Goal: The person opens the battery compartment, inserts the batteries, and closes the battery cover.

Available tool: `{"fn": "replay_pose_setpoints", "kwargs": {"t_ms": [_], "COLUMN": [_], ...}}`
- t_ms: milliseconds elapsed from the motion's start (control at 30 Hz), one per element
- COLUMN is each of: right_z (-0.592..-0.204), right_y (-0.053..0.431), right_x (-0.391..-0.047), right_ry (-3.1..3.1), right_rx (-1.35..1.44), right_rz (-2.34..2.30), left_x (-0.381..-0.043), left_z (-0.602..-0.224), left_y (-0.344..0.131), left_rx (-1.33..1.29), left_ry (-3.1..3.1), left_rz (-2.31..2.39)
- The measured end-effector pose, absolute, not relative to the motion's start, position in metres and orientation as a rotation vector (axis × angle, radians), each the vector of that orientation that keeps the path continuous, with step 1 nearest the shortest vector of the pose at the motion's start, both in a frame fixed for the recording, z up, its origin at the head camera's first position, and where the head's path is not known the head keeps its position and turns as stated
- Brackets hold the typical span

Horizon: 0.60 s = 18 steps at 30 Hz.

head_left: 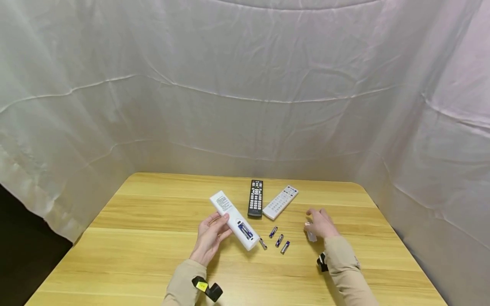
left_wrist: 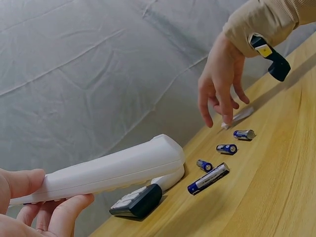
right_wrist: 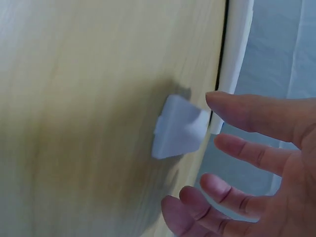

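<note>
My left hand (head_left: pixel 209 238) grips a white remote control (head_left: pixel 229 208) by its sides, back face up and lifted off the table. Its battery compartment is uncovered and blue-and-silver batteries (head_left: pixel 245 230) lie in it. On the right, my right hand (head_left: pixel 320 223) hovers over a small white battery cover (right_wrist: pixel 180 127). In the right wrist view the thumb and fingers are spread around the cover, with nothing held. Several loose batteries (head_left: pixel 279 240) lie on the table between the two hands; one battery (left_wrist: pixel 208 178) is close to the remote's lower end.
Behind the batteries lie a black remote control (head_left: pixel 255 199) and a second white remote control (head_left: pixel 280 202), both buttons up. The wooden table (head_left: pixel 145 238) is enclosed by a grey curtain (head_left: pixel 245 127) at the back and sides.
</note>
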State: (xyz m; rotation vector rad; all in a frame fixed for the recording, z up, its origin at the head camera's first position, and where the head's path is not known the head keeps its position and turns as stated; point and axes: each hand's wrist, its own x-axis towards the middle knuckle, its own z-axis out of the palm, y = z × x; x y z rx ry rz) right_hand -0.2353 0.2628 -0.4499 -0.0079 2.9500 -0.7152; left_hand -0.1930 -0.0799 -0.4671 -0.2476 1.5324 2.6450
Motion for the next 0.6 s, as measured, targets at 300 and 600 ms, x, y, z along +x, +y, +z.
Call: {"fn": "replay_pose_setpoints", "kwargs": {"t_ms": [300,600], "right_z": [-0.4481,-0.4497], "right_y": [0.2658,0.265], "right_x": [-0.2363,-0.2378], "right_ry": [2.891,2.901], "right_rx": [0.017,-0.009], "right_rz": [-0.686,-0.652], "left_x": [-0.1931,-0.193], "left_z": [-0.4671,-0.4681], "left_y": [-0.0798,-0.0803], "left_rx": [-0.252,-0.247], "left_ry": [1.527,1.533], "left_rz": [2.646,2.644]}}
